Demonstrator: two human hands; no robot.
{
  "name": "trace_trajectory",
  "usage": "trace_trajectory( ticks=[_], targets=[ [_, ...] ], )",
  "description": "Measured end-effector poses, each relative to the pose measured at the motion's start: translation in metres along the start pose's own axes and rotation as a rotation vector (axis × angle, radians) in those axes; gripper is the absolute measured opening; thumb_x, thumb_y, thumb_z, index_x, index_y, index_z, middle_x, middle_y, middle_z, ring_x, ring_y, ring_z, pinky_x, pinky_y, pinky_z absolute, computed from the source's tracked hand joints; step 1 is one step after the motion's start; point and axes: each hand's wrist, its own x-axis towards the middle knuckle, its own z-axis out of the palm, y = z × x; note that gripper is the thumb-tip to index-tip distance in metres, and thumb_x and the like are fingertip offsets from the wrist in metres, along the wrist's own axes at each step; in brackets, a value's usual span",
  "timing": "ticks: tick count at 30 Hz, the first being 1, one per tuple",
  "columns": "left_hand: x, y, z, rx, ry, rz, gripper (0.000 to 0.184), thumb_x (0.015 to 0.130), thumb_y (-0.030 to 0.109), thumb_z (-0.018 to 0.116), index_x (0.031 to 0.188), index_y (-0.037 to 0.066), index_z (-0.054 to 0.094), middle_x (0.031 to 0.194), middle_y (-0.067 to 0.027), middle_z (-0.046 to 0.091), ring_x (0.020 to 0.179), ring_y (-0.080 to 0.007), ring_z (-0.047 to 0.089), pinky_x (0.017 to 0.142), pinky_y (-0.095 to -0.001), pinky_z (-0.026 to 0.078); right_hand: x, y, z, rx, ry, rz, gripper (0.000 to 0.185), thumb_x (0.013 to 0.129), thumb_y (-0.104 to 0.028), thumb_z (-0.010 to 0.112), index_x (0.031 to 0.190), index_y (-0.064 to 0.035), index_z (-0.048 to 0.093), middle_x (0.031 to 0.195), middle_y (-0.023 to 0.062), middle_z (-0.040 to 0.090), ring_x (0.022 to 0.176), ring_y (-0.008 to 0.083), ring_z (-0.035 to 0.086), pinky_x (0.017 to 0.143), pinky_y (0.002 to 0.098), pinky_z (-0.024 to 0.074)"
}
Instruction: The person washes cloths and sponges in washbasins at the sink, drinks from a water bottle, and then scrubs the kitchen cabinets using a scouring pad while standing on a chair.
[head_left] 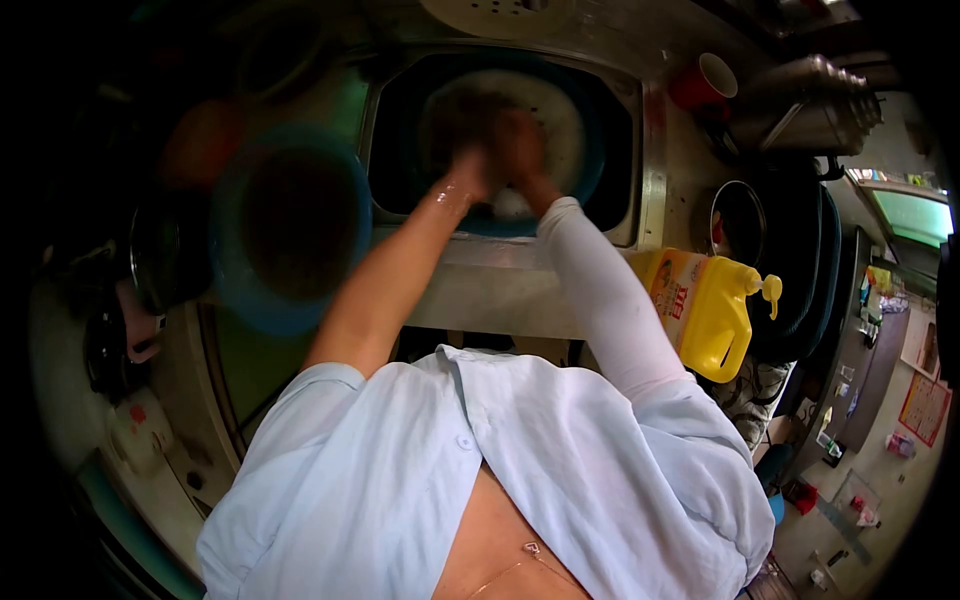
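Note:
Both of my hands are over a blue basin (590,180) set in a metal sink (640,150). Pale, cloudy water or suds (565,120) fill much of the basin. My left hand (476,168) and my right hand (520,148) are close together, blurred by motion and dim. A dark blurred shape (465,112) lies at the fingers, and I cannot make out what it is. Just below the hands, a small whitish rounded thing (512,206) shows near the basin's front. Water drops glisten on my left wrist. The fingers themselves are too smeared to read.
Left of the sink stands a translucent blue basin (225,240) with dark contents. To the right are a yellow pump jug (715,320), a red cup (703,82), a metal pan (738,225) and stacked metal containers (810,105). A perforated pale plate or lid (500,12) lies behind the sink.

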Motion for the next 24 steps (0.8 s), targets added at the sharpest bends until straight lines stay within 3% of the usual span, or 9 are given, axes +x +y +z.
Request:
trace_trajectory(
  ticks=[2, 5, 7, 8, 10, 16, 18, 23, 24],
  targets=[
    [0.002, 0.002, -0.001, -0.006, 0.074, -0.030, 0.022, 0.078, 0.015, 0.050, 0.096, 0.004, 0.056, 0.094, -0.0078, 0.057, 0.083, -0.0204, 0.054, 0.072, -0.0344, 0.045, 0.003, 0.035, 0.005, -0.015, 0.018, 0.015, 0.024, 0.074, -0.015, 0.054, 0.096, -0.0075, 0.059, 0.092, 0.0151, 0.058, 0.079, 0.0315, 0.056, 0.069, 0.0376, 0.0466],
    [0.022, -0.003, -0.012, -1.068, -0.068, -0.278, 0.019, 0.076, 0.006, 0.049, 0.093, 0.005, 0.055, 0.089, -0.0084, 0.056, 0.079, -0.0200, 0.054, 0.067, -0.0297, 0.045, -0.005, 0.029, -0.026, 0.486, -0.111, 0.231, 0.019, 0.079, -0.015, 0.053, 0.096, -0.0071, 0.059, 0.085, 0.0107, 0.060, 0.074, 0.0248, 0.057, 0.067, 0.0327, 0.0468],
    [0.031, -0.035, -0.051, -2.072, -0.090, -0.754, 0.024, 0.076, 0.005, 0.049, 0.100, 0.005, 0.051, 0.096, -0.0101, 0.053, 0.089, -0.0215, 0.053, 0.074, -0.0298, 0.044, 0.007, -0.011, -0.050, 1.163, 0.046, 0.898, 0.016, 0.082, -0.014, 0.053, 0.095, -0.0054, 0.058, 0.080, 0.0041, 0.059, 0.071, 0.0165, 0.056, 0.064, 0.0279, 0.0456],
    [0.039, -0.068, -0.090, -2.545, -0.129, -1.174, 0.028, 0.076, 0.005, 0.050, 0.104, 0.005, 0.049, 0.100, -0.0107, 0.052, 0.094, -0.0220, 0.052, 0.078, -0.0301, 0.043, 0.010, -0.027, -0.049, 1.166, 0.006, 0.884, 0.016, 0.082, -0.014, 0.053, 0.095, -0.0054, 0.058, 0.080, 0.0041, 0.059, 0.071, 0.0165, 0.056, 0.064, 0.0279, 0.0456],
    [0.047, -0.108, -0.124, -2.569, -0.493, -1.299, 0.031, 0.077, 0.005, 0.050, 0.108, 0.005, 0.047, 0.105, -0.0109, 0.051, 0.099, -0.0222, 0.050, 0.082, -0.0307, 0.041, 0.011, -0.055, -0.046, 1.170, 0.159, 0.426, 0.012, 0.082, -0.013, 0.056, 0.088, -0.0033, 0.058, 0.077, 0.0006, 0.057, 0.068, 0.0113, 0.053, 0.062, 0.0255, 0.0435],
    [0.056, -0.062, -0.057, -3.557, 0.613, -1.098, 0.031, 0.089, 0.035, 0.035, 0.101, 0.012, 0.052, 0.098, -0.0041, 0.055, 0.098, -0.0190, 0.048, 0.088, -0.0353, 0.037, -0.002, -0.131, -0.058, 0.419, 0.229, -0.151, 0.008, 0.077, -0.009, 0.058, 0.076, -0.0031, 0.053, 0.074, 0.0084, 0.054, 0.070, 0.0193, 0.054, 0.061, 0.0296, 0.0429],
    [0.063, -0.075, -0.076, -3.470, 0.355, -1.379, 0.032, 0.088, 0.032, 0.036, 0.105, 0.010, 0.051, 0.106, -0.0076, 0.053, 0.100, -0.0204, 0.049, 0.090, -0.0351, 0.037, -0.004, -0.134, -0.068, 0.134, 0.309, -0.204, 0.011, 0.079, -0.015, 0.053, 0.074, -0.0051, 0.053, 0.078, 0.0118, 0.053, 0.074, 0.0315, 0.054, 0.063, 0.0363, 0.0443],
    [0.079, -0.094, -0.105, -2.993, -0.122, -1.832, 0.033, 0.087, 0.029, 0.035, 0.105, 0.007, 0.052, 0.109, -0.0104, 0.054, 0.100, -0.0223, 0.051, 0.090, -0.0353, 0.039, 0.021, -0.066, -0.052, -0.267, 0.385, -0.350, 0.010, 0.080, -0.016, 0.048, 0.080, -0.0079, 0.055, 0.081, 0.0105, 0.055, 0.077, 0.0282, 0.056, 0.064, 0.0372, 0.0464],
    [0.082, -0.088, -0.101, -3.009, -0.158, -1.811, 0.033, 0.087, 0.029, 0.035, 0.105, 0.007, 0.052, 0.109, -0.0104, 0.054, 0.100, -0.0223, 0.051, 0.090, -0.0353, 0.039, 0.013, -0.094, -0.070, -0.157, 0.268, -0.082, 0.011, 0.080, -0.014, 0.047, 0.081, -0.0069, 0.055, 0.079, 0.0099, 0.057, 0.075, 0.0280, 0.057, 0.062, 0.0367, 0.0469]
  ],
)
